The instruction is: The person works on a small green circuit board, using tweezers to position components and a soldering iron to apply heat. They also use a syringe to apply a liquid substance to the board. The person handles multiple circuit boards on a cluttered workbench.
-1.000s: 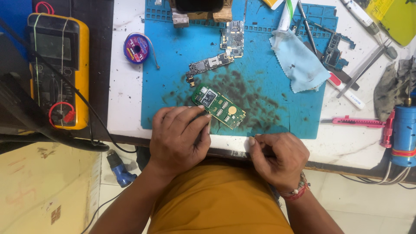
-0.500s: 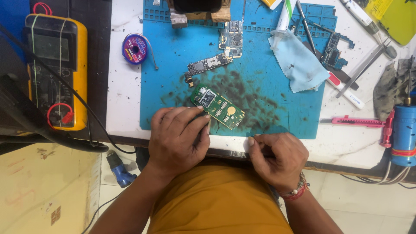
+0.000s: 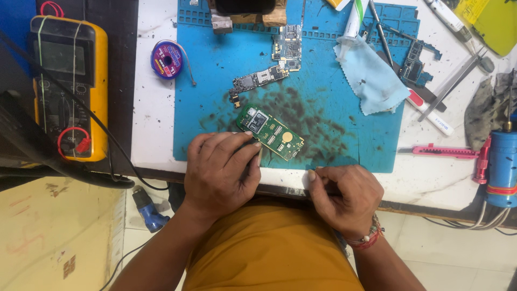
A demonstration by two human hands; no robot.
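My left hand [image 3: 221, 170] fingers pinch flat green circuit board [image 3: 270, 132] | right hand [image 3: 344, 196] curled shut at 5 o'clock | blue mat [image 3: 323, 116] smudged | nothing moved.

Shirt: you wear a plain mustard-yellow shirt [image 3: 269, 248], filling the lower centre of the frame.
Sleeves: none reach your forearms; both arms are bare down to the wrists.
Left hand [image 3: 222, 170]: bare, with no ring or band showing, left of centre.
Right hand [image 3: 344, 196]: bare, right of centre.
Wrist: your right wrist carries a beaded bracelet [image 3: 365, 238], red and pale beads, lower right.
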